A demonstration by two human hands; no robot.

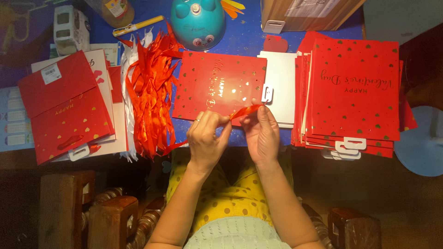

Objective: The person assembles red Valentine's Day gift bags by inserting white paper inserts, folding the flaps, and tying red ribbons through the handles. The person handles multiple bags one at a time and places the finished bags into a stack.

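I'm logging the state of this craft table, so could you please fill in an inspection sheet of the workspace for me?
Surface: blue tabletop, mostly covered.
Job's things: red ribbon pinched between both hands; flat red gift bag lying just beyond them.
Clutter: pile of red and white ribbons; stack of red bags at right; opened bags at left; teal rounded toy; cardboard box; yellow pen.
Grippers: left hand and right hand both closed on the ribbon.
Cables: nothing seen.
Surroundings: dark wooden chair parts below; dim room.
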